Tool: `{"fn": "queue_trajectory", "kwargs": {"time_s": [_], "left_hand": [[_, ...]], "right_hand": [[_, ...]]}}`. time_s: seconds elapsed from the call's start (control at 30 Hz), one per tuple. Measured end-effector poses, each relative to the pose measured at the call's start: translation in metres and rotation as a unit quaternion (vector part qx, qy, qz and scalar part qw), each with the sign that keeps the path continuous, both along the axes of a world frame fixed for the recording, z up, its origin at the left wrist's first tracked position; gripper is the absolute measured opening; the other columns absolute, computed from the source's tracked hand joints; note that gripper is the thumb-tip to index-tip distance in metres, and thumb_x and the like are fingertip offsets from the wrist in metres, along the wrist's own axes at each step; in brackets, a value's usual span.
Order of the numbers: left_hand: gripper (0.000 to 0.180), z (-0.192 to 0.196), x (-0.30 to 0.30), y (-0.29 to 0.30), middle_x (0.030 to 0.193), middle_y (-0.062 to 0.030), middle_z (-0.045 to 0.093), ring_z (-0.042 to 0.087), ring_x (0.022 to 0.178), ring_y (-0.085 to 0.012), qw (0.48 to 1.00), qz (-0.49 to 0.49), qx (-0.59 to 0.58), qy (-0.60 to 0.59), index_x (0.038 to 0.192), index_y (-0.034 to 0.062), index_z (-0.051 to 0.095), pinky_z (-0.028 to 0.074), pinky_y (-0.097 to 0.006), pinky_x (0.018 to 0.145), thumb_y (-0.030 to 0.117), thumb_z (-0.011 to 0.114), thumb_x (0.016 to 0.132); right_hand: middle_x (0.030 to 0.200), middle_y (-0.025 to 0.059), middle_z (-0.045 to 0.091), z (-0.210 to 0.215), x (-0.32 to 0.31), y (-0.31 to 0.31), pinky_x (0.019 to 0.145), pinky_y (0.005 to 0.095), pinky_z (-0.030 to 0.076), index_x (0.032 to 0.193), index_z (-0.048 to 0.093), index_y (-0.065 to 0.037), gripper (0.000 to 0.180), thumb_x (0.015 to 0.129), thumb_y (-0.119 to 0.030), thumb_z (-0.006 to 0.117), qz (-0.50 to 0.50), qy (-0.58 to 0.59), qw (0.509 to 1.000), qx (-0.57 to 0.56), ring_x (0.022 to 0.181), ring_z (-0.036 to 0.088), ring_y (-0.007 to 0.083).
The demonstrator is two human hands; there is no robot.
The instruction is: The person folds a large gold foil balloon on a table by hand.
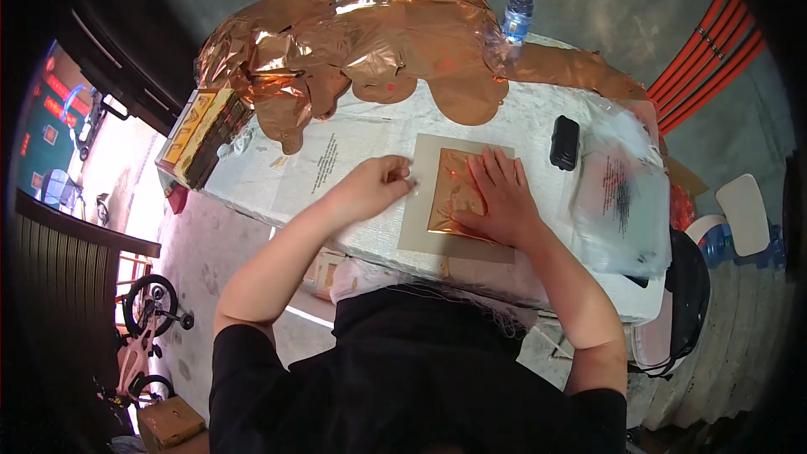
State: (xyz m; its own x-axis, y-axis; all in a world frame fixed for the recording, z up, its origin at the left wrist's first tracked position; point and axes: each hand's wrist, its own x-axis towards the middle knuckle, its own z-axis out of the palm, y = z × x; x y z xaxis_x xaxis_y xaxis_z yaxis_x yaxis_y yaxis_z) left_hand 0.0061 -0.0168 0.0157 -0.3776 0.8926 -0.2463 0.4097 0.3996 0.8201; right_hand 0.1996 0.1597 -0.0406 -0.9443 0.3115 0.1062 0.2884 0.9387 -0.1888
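Note:
A flat copper-coloured foil piece (451, 193) lies on a grey cardboard sheet (414, 235) in front of me. My right hand (504, 197) rests flat on the foil's right part, fingers spread and pointing away from me. Beside the sheet's left edge is my left hand (378, 185), its fingers curled in toward the thumb; whatever they may hold is hidden. The white-covered table (290, 193) carries the cardboard sheet.
Crumpled copper foil sheets (378, 42) drape the table's far side, with a water bottle (518, 15) by them. A black case (565, 143) and clear plastic bags (622, 210) lie at the right. A box of dark stacked pieces (202, 139) stands at the left edge.

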Motion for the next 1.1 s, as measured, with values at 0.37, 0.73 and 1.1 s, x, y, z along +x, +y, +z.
{"fn": "queue_trajectory", "kwargs": {"time_s": [0.37, 0.73, 1.1], "left_hand": [[0.037, 0.000, -0.026, 0.020, 0.105, -0.0103, 0.063, 0.065, 0.090, -0.0143, 0.932, 0.100, -0.013, -0.349, 0.123, -0.0056, 0.048, 0.054, -0.025, 0.079, 0.010, 0.059, 0.091], [0.025, -0.031, -0.015, 0.022, 0.055, -0.0021, 0.059, 0.053, 0.051, -0.0089, 0.996, 0.044, 0.058, -0.057, 0.062, 0.0037, 0.060, 0.044, -0.025, 0.052, 0.017, 0.066, 0.082], [0.024, -0.039, -0.029, -0.009, 0.085, -0.0097, 0.065, 0.059, 0.077, -0.0274, 0.909, 0.106, 0.142, 0.377, 0.087, 0.0016, 0.067, 0.048, -0.035, 0.070, 0.025, 0.069, 0.082]], "right_hand": [[0.152, 0.0206, 0.024, 0.000, 0.000, 0.000, 0.115, 0.0529, 0.011, 0.147, 0.029, -0.006, 0.099, 0.074, -0.063, 0.063, 0.002, 0.009, 1.000, 0.006, 0.142, 0.018, 0.0376], [0.152, 0.0214, 0.025, 0.002, -0.003, 0.001, 0.115, 0.0528, 0.011, 0.147, 0.027, -0.004, 0.098, 0.076, -0.061, 0.063, 0.021, 0.011, 1.000, 0.010, 0.143, 0.018, 0.0372], [0.151, 0.0239, 0.026, -0.001, -0.035, -0.014, 0.114, 0.0571, 0.009, 0.146, 0.030, -0.004, 0.097, 0.077, -0.068, 0.056, 0.014, 0.021, 1.000, -0.004, 0.142, 0.019, 0.0404]]}}
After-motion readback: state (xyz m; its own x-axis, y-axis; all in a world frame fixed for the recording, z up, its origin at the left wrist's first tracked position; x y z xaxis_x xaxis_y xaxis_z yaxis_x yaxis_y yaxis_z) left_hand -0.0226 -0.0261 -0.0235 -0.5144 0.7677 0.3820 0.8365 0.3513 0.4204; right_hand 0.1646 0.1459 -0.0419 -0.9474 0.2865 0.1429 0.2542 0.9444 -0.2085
